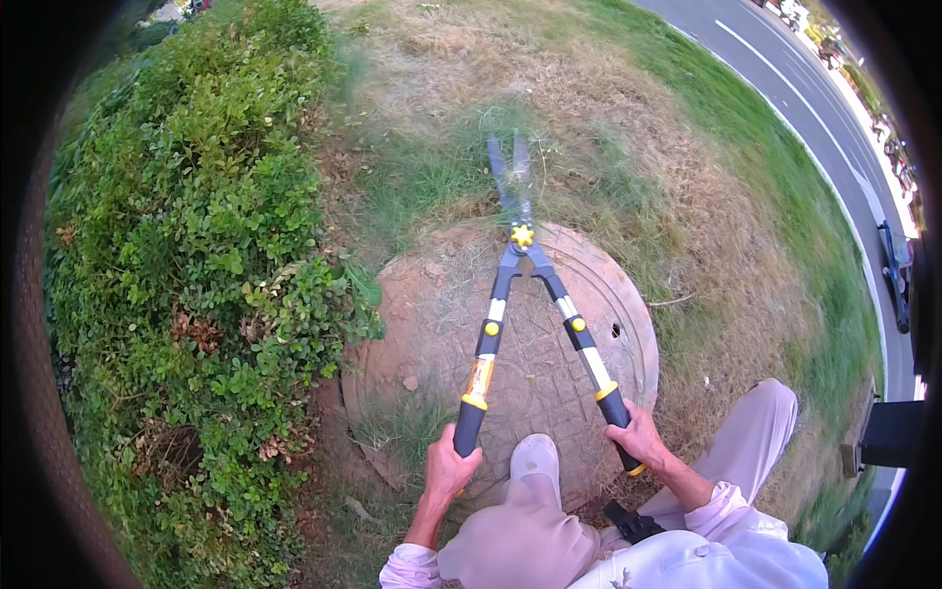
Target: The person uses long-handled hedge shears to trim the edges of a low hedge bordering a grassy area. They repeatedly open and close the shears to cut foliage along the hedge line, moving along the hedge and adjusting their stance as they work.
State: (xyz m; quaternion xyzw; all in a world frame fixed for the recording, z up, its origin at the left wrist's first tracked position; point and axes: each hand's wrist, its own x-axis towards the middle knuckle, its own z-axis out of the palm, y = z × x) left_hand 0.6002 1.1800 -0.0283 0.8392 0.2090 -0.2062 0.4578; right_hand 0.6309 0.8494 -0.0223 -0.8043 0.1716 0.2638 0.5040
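Note:
My left hand (446, 465) grips the black left handle of a pair of hedge shears (522, 235). The right handle sits in my right hand (639, 438). The handles are spread apart, and the two blades, slightly parted, point away from me into a tuft of green grass (471, 158). Grass blades partly cover the metal near the yellow pivot knob. Beneath the shears lies a round manhole cover (589, 353), dusty with reddish soil and strewn with dry clippings. My shoe (536, 460) rests on its near part.
A dense leafy hedge (199, 243) stands along the left. Dry, straw-coloured grass (721, 294) spreads to the right, bordered by greener turf. Past the pale kerb (831, 184) runs an asphalt road (743, 51). A dark box-shaped object (892, 434) stands at the right edge.

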